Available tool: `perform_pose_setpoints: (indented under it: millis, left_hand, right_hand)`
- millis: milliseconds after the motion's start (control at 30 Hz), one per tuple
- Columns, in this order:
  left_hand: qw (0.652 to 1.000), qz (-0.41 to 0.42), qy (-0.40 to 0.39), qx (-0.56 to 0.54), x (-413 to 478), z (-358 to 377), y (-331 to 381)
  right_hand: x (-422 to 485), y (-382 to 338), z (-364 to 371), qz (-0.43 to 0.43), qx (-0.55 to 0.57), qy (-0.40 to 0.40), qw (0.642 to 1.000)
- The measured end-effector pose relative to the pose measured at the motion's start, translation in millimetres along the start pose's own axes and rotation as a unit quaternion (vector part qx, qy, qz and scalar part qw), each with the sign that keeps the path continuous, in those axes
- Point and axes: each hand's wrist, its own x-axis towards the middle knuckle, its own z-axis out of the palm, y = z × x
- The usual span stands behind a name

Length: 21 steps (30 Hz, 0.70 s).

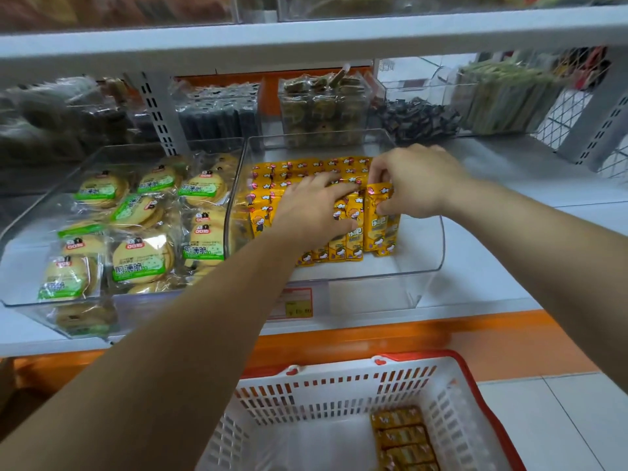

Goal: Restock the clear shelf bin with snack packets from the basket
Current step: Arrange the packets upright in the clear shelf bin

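A clear shelf bin (pixel 421 266) on the middle shelf holds rows of upright yellow snack packets (pixel 299 169). My left hand (pixel 312 209) lies flat with straight fingers on the packet tops, pressing the front rows. My right hand (pixel 413 183) pinches the rightmost yellow packet (pixel 377 226) between thumb and fingers at the row's right end. Below, a white basket with a red rim (pixel 339 392) stands on the floor, with several yellow packets (pixel 404 440) lying at its bottom right.
A second clear bin (pixel 23 302) full of green-labelled biscuit packs (pixel 142 256) sits to the left. Behind stand bins of dark snacks (pixel 323 107) and black wrapped candies (pixel 418 120). A price tag (pixel 295 302) hangs on the bin's front. Bare white shelf lies to the right.
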Motion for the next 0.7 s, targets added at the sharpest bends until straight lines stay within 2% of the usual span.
perform_pose_setpoints:
  millis: [300, 400, 467, 567, 633, 700]
  left_hand:
    - [1.0, -0.01, 0.011, -0.005, -5, 1, 3]
    - [1.0, -0.015, 0.0, -0.003, -5, -2, 5]
    - [1.0, -0.018, -0.01, -0.01, -3, -5, 8]
    - [0.999, -0.007, 0.004, -0.031, 3, -9, 16]
    - [1.0, 0.016, 0.011, -0.012, 8, -9, 23]
    - [1.0, 0.03, -0.003, 0.006, 16, -6, 32]
  right_hand:
    - [17, -15, -1, 0.002, -0.078, -0.087, 0.993]
    - [12, -14, -5, -0.002, -0.091, -0.07, 0.993]
    - [-1, -4, -9, 0.004, -0.046, -0.008, 0.999]
    - [-31, 16, -7, 0.03, 0.118, 0.096, 0.988]
    - [-47, 24, -2, 0.052, 0.186, 0.095, 0.977]
    - [-57, 28, 6, 0.057, 0.222, 0.054, 0.972]
